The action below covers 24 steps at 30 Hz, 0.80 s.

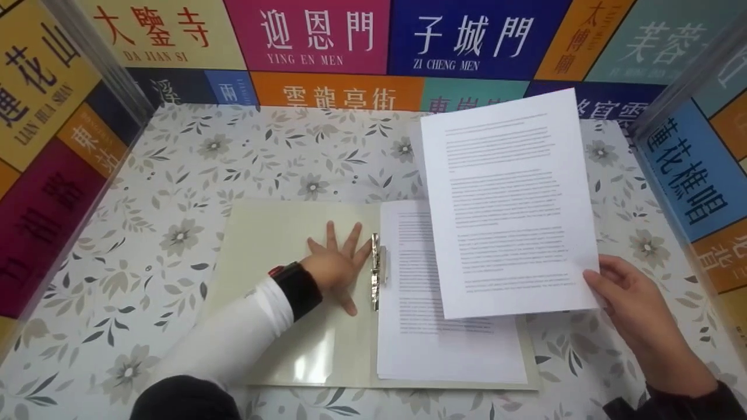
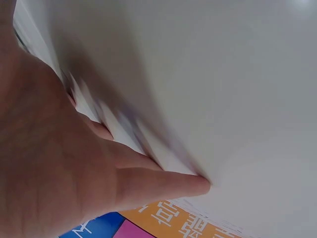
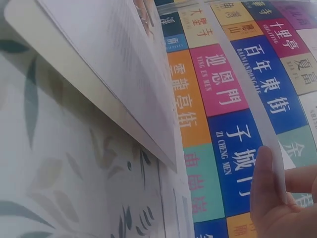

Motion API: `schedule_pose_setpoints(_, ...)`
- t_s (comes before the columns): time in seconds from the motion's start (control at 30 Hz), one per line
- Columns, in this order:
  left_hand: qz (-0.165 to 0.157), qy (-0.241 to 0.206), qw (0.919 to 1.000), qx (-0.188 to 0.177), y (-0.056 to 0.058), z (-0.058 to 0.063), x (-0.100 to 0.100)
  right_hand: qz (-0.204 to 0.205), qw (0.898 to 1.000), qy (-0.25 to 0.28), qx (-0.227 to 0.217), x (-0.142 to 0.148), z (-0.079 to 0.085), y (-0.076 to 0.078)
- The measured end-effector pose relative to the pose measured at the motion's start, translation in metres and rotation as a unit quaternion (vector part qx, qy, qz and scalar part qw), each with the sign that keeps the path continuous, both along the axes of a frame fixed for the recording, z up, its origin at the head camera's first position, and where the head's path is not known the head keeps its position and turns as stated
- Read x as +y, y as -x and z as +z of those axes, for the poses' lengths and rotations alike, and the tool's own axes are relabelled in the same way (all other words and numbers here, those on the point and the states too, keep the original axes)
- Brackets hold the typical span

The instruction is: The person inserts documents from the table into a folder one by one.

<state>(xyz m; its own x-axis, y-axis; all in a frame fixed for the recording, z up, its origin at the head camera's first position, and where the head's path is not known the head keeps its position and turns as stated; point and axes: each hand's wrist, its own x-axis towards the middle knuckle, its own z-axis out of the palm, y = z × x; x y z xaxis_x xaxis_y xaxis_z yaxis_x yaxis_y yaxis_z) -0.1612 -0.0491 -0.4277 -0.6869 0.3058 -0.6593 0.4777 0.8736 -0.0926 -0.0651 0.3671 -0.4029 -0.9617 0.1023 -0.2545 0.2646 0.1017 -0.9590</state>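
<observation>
A pale folder (image 1: 251,233) lies spread on the table, with a metal clip (image 1: 375,274) along its spine. My left hand (image 1: 335,268) rests on the folder's left cover with fingers splayed, fingertips close to the clip; in the left wrist view, the fingers touch the cover's smooth surface. Printed pages (image 1: 455,356) lie on the folder's right side. Over them, my right hand (image 1: 633,309) pinches a printed sheet (image 1: 508,204) by its lower right edge, holding it raised and slightly tilted. The right wrist view shows this sheet (image 3: 247,99) nearly edge-on between thumb and fingers.
The table (image 1: 175,175) has a floral covering. Upright panels with coloured blocks and large characters (image 1: 315,35) stand along the back and both sides. A dark band (image 1: 297,290) is strapped round the left wrist, over a white sleeve.
</observation>
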Motion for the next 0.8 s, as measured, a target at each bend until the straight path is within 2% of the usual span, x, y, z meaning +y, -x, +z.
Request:
schedule_pose_setpoints(0.23, -0.001, 0.000, 1.0000, 0.000, 0.002, -0.001, 0.000, 0.033, 0.994, -0.087, -0.059, -0.020, -0.012, -0.010)
schedule_pose_setpoints(0.5, 0.001, -0.007, 1.0000, -0.007, 0.001, -0.001, 0.000, 0.022, 0.984, -0.103, -0.141, -0.041, -0.032, -0.026)
schedule_pose_setpoints(0.77, -0.001, 0.006, 0.9999, -0.011, 0.007, -0.013, -0.001, 0.017, 0.984, -0.093, -0.150, -0.058, -0.047, -0.040)
schedule_pose_setpoints(0.8, 0.004, 0.003, 0.9999, -0.012, 0.006, -0.011, 0.000, 0.017, 0.984, -0.090, -0.153, -0.059, -0.048, -0.041)
